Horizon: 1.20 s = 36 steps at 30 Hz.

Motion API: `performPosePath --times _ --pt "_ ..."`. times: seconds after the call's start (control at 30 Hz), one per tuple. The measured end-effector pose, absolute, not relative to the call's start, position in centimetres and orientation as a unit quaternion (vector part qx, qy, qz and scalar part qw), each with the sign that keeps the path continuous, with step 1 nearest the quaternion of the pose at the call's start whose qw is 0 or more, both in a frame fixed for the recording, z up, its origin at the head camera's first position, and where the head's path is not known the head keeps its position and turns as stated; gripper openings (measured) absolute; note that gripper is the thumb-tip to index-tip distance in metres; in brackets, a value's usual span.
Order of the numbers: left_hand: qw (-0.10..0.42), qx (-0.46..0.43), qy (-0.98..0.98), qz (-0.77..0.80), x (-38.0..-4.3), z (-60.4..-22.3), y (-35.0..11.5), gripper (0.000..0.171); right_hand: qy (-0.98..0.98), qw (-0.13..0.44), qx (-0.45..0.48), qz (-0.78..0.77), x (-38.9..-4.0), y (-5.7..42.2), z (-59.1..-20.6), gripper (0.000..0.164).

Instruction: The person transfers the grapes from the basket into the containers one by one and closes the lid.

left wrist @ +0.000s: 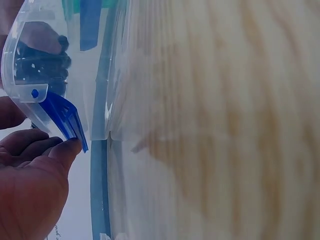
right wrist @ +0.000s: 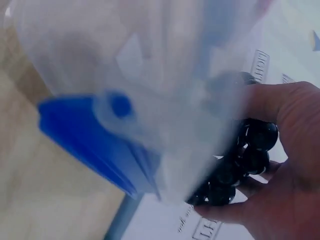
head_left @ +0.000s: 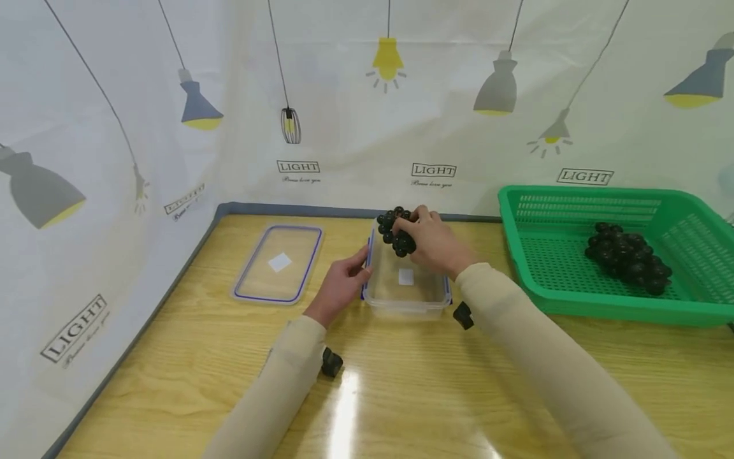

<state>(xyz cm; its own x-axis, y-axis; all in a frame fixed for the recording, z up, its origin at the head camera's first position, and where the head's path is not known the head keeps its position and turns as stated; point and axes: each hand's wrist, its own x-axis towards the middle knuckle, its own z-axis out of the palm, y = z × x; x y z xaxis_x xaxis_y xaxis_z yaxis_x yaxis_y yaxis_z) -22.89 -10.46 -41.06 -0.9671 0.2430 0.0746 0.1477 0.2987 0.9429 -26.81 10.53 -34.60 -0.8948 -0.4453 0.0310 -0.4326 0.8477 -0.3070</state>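
The right hand (head_left: 438,245) has its grip clamped on a bunch of grapes (head_left: 404,244), held over the far end of a clear box (head_left: 408,307), likely curled round it so the bunch stays whole; the left hand (head_left: 342,280) touches the box's left side, thumb on a blue latch (left wrist: 65,115), seemingly to steady it; whether that grip pinches, I cannot tell; the lid (head_left: 278,262) lies left on the counter (head_left: 401,376), probably out of the way; right, a green basket (head_left: 573,299) holds more grapes (head_left: 627,258), apparently within easy reach.

grapes (head_left: 387,236): black | basket (head_left: 631,310): green | box (head_left: 407,307): clear, blue clips (left wrist: 63,112) | table (head_left: 395,382): yellow wood-grain | sleeves (head_left: 533,338): beige
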Motion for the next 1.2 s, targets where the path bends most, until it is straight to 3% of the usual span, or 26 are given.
performPosePath --times 0.33,0.87,1.2 --pt "0.069 0.133 0.795 0.588 -22.5 -40.9 -10.1 0.052 0.968 0.063 -0.221 -0.105 -27.5 10.2 -37.6 0.052" --pt "0.065 0.128 0.802 0.580 -22.4 -40.9 -10.6 0.052 0.968 0.066 -0.226 -0.091 -27.8 9.5 -38.1 0.053" --pt "0.061 0.126 0.813 0.565 -22.7 -40.9 -10.7 0.052 0.961 0.039 -0.252 -0.104 -27.7 10.1 -37.8 0.059"
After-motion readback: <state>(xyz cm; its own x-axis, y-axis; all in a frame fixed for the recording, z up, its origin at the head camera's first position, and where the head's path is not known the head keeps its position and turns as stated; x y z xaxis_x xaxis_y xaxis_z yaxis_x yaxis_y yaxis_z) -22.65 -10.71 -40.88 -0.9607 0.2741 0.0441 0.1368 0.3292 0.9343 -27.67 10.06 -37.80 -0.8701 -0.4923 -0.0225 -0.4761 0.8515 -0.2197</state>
